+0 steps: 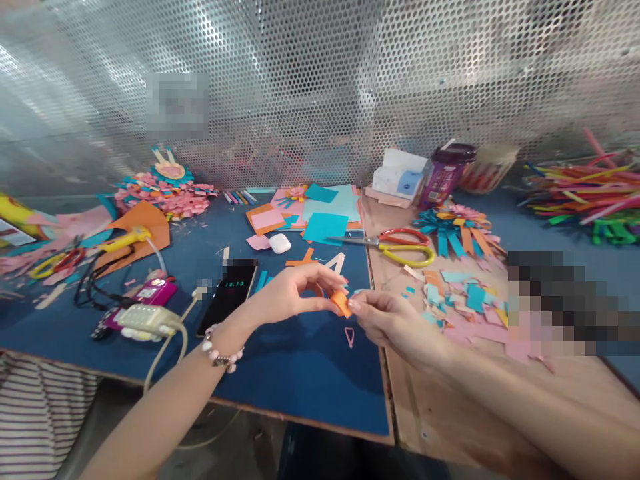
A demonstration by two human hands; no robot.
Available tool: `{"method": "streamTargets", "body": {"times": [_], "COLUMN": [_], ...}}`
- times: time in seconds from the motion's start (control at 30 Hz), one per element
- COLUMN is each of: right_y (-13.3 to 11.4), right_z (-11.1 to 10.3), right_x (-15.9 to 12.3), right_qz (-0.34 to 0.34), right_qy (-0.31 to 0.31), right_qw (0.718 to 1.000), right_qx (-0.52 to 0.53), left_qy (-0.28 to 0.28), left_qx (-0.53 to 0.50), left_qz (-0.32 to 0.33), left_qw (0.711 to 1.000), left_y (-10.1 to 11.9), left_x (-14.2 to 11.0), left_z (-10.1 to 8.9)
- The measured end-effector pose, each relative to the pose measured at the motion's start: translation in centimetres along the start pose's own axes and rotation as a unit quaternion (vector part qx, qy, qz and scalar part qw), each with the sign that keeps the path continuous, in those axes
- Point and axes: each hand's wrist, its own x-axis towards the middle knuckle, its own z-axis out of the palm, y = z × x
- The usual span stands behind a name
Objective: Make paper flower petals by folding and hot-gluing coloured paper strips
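Between my two hands, above the blue tabletop, is a small folded piece of orange paper (342,303). My left hand (305,290), with a beaded bracelet (223,352) at the wrist, pinches its left side between thumb and fingers. From the right, my right hand (383,320) grips the opposite edge with thumb and forefinger. Just below the paper lies a small pink paper loop (349,337). Orange strips (301,259) and pale strips (336,262) rest on the table behind my left hand.
Red-and-yellow scissors (407,245) lie behind my hands near teal paper squares (326,228). A phone (229,293), power strip (147,319) and glue gun (125,238) with cables occupy the left. Paper scraps (475,300) cover the right board. A perforated metal panel (300,87) stands behind.
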Motion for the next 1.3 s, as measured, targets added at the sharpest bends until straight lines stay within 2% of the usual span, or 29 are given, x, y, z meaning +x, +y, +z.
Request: {"method": "streamTargets", "body": {"times": [0.27,0.53,0.83,0.9,1.0,1.07,1.2,1.3], "right_y": [-0.2,-0.3,-0.1,-0.3,-0.8,-1.2,-1.4,-1.2], "right_z": [0.1,0.0,0.2,0.2,0.2,0.0,-0.4,-0.7], "right_x": [-0.2,-0.6,-0.3,-0.4,-0.5,-0.6,-0.5,-0.4], "right_qz": [0.024,0.061,0.059,0.041,-0.008,-0.026,-0.023,-0.026], "right_qy": [-0.022,-0.047,-0.036,-0.029,-0.022,-0.012,0.017,0.026], "right_qw": [0.999,0.996,0.997,0.998,0.999,0.999,0.999,0.999], "right_qx": [0.011,0.044,0.028,0.024,0.022,0.025,0.028,0.035], "left_qy": [0.033,0.014,0.002,0.041,0.162,0.218,0.241,0.215], "left_qx": [0.024,0.058,0.053,0.063,0.079,0.101,0.197,0.290], "left_qz": [-0.012,-0.013,-0.025,-0.025,-0.019,-0.026,-0.086,-0.133], "left_qw": [0.999,0.998,0.998,0.997,0.983,0.970,0.946,0.923], "left_y": [0.0,0.3,0.3,0.3,0.0,-0.6,-2.9,-4.4], "left_x": [0.0,0.0,0.1,0.2,0.2,0.1,-0.2,-0.4], "left_z": [-0.1,0.1,0.2,-0.5,-2.4,-4.1,-7.0,-8.1]}}
